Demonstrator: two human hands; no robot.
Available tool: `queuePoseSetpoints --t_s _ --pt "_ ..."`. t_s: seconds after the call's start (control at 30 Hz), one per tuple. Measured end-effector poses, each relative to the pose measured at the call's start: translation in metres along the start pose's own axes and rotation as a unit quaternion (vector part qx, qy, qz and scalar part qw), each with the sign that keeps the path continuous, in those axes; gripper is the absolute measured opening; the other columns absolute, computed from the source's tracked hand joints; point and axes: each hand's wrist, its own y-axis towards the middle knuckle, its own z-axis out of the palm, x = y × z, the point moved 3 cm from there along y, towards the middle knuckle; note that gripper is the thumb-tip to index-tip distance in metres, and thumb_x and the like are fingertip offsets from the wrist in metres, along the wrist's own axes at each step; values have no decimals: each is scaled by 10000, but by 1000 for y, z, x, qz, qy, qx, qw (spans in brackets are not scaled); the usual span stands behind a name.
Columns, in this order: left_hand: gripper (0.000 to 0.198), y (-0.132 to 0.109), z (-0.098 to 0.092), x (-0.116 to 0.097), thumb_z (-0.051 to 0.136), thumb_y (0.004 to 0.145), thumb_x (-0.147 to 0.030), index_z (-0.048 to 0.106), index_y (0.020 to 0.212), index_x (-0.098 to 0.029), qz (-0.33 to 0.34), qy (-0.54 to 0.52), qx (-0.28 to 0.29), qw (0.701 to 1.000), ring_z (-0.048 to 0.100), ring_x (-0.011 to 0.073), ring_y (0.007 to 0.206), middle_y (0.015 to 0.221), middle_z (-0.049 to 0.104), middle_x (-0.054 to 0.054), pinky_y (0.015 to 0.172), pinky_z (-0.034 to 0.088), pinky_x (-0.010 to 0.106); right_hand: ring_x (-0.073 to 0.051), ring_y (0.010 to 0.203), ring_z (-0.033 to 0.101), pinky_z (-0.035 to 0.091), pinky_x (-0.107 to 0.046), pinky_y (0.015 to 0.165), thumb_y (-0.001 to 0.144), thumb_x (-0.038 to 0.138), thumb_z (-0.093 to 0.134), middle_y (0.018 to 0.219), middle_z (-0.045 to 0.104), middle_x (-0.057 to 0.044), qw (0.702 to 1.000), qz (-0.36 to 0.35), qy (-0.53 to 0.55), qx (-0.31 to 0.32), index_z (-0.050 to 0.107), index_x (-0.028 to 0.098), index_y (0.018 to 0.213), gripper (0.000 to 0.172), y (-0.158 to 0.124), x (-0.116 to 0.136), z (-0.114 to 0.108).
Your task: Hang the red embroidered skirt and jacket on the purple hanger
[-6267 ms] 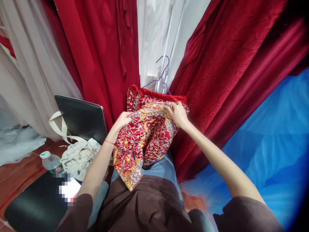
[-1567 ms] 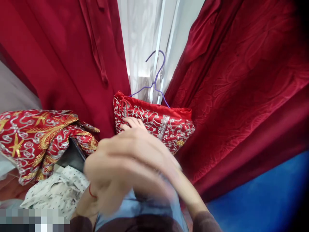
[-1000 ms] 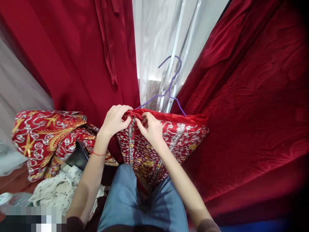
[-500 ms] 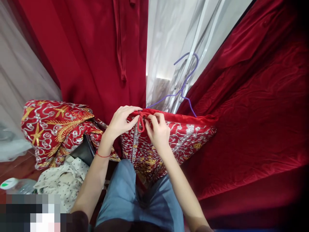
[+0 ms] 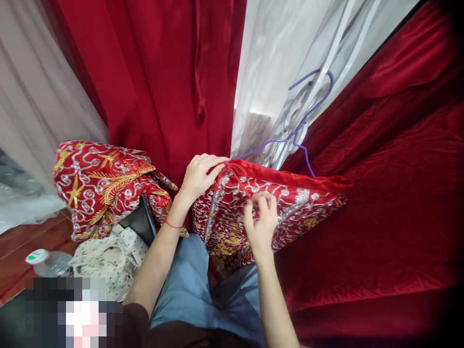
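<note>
In the head view our left hand (image 5: 199,176) pinches the top edge of the embroidered red garment (image 5: 300,208), which hangs on the purple hanger (image 5: 304,123) just above our lap. Our right hand (image 5: 261,224) is closed on the end of its red tie cord (image 5: 242,181), drawn out taut. We judge the tie half worked, with the garment still on the hanger. Half a second earlier both hands met at the knot; now the right sits lower, apart from the left.
</note>
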Motion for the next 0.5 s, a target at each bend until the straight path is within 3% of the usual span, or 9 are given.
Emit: queuePoseSetpoints --t_s 0.13,0.3,0.4,0.5 --pt "275 -1 1 0 509 999 -336 733 1110 -223 -5 11 -19 1000 649 187 909 1055 767 38 833 434 327 -177 803 575 478 -328 769 904 247 515 847 588 -40 992 103 -5 -78 573 201 839 99 -16 -32 -16" --pt "247 -5 5 -6 506 1000 -320 725 1069 -229 -2 17 -27 999 649 181 926 1064 768 22 828 426 328 -143 702 566 463 -290 704 862 320 585 798 595 -3 945 266 92 -165 591 184 842 137 -57 -63 -37" --pt "230 -10 6 -10 513 990 -296 724 1046 -226 5 15 -49 999 645 176 912 1039 771 14 826 424 332 -137 673 573 467 -279 681 858 348 602 778 596 7 930 311 144 -132 585 184 850 164 -83 -59 -33" --pt "211 -13 4 -16 537 962 -286 729 998 -204 5 11 -76 997 640 180 895 986 774 20 836 426 338 -140 677 582 473 -272 668 865 349 597 764 600 9 933 305 187 -35 575 188 815 170 -97 -45 -21"
